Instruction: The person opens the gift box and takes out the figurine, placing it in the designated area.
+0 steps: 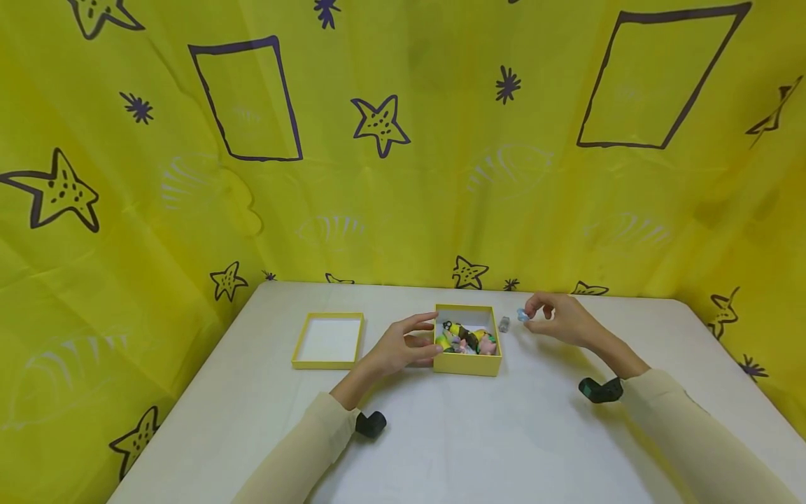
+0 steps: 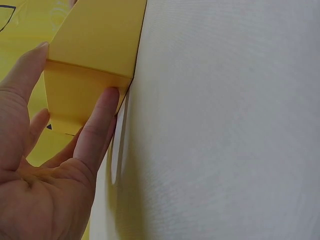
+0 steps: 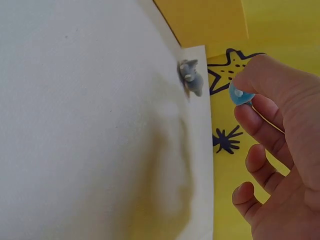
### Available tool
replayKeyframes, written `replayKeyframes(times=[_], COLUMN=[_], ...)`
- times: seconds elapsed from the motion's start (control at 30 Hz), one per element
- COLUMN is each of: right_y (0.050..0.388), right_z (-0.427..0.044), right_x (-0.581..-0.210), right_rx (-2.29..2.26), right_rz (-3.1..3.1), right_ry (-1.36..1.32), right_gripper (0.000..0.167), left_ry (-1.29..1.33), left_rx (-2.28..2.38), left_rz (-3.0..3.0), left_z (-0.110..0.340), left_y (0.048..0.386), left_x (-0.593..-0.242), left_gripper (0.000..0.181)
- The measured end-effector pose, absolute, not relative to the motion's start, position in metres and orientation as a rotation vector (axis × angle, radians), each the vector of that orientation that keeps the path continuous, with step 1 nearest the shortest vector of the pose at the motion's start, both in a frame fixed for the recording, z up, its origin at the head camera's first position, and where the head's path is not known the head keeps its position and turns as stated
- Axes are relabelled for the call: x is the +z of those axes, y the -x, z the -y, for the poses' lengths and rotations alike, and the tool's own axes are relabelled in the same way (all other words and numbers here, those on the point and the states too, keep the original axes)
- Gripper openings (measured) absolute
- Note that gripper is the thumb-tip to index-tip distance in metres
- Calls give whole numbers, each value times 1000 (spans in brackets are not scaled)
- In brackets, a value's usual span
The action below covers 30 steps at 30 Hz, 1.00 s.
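My left hand [image 1: 401, 348] touches the left side of an open yellow box [image 1: 469, 363] with spread, mostly straight fingers. In the left wrist view, fingertips rest against the yellow box wall [image 2: 92, 42]. Inside lie several small figurines, among them a pink one [image 1: 488, 344] and a yellow-and-black one [image 1: 464, 334]. Right of the box, my right hand [image 1: 562, 318] pinches a small light-blue figurine [image 3: 240, 94] between thumb and index finger, above the table; its exact kind is partly hidden. A small grey animal figurine [image 3: 191, 77] stands on the table between box and right hand.
A shallow yellow-rimmed box lid [image 1: 328, 365], white inside, lies to the left of the box. The white table [image 1: 441, 434] ends at the back against a yellow curtain [image 1: 428, 210] printed with stars and frames.
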State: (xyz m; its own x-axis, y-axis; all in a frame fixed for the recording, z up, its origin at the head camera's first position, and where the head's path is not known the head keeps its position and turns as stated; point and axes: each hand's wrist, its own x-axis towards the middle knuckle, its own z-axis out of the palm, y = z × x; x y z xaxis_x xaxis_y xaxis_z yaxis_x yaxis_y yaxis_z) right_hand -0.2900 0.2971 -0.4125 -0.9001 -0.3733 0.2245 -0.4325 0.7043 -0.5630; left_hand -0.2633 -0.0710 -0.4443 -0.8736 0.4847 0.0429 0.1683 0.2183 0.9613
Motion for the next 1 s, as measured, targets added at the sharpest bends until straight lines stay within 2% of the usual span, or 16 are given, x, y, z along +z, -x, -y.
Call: replayKeyframes(times=[1.0], right_y=[306], right_z=[-294], right_x=[-441], right_rx=[1008], right_rz=[2921], right_ry=[-626], right_gripper=[18], left_ry=[-618], left_rx=[1704], left_rz=[-2214], left_z=[72], left_y=[265], left_x=[-445], left_gripper=[71])
